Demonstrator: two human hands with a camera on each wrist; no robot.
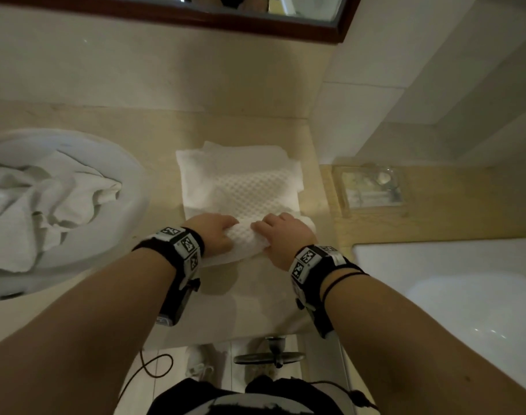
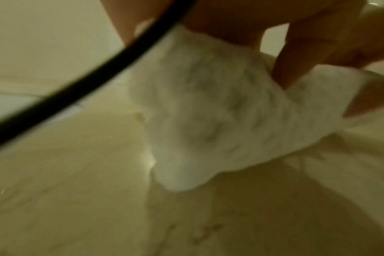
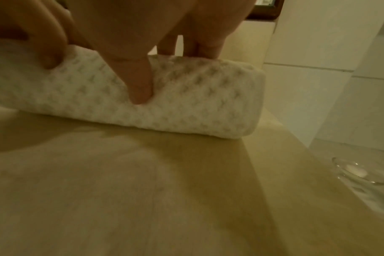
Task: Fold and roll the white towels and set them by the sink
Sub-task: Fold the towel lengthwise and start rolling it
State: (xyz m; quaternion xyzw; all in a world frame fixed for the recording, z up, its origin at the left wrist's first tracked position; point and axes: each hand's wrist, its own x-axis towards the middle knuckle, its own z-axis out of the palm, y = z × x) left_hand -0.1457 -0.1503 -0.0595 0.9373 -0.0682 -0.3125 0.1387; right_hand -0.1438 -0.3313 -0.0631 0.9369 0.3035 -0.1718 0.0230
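Note:
A white waffle-weave towel point(image 1: 240, 187) lies folded on the beige counter point(image 1: 255, 295), its near end wound into a roll point(image 1: 246, 241). My left hand point(image 1: 216, 232) grips the roll's left part, fingers curled over the top. My right hand point(image 1: 282, 235) grips the right part: in the right wrist view the thumb point(image 3: 140, 90) presses into the roll's point(image 3: 186, 104) near side and fingers hook over its top. The left wrist view shows the roll's end point(image 2: 208, 112) under my left hand point(image 2: 263, 34), blurred.
A round white sink point(image 1: 115, 235) at the left holds a crumpled white towel point(image 1: 37, 202). A clear glass tray point(image 1: 372, 187) sits on the ledge to the right, with a white tub point(image 1: 465, 295) below it. A framed mirror point(image 1: 255, 19) hangs on the far wall.

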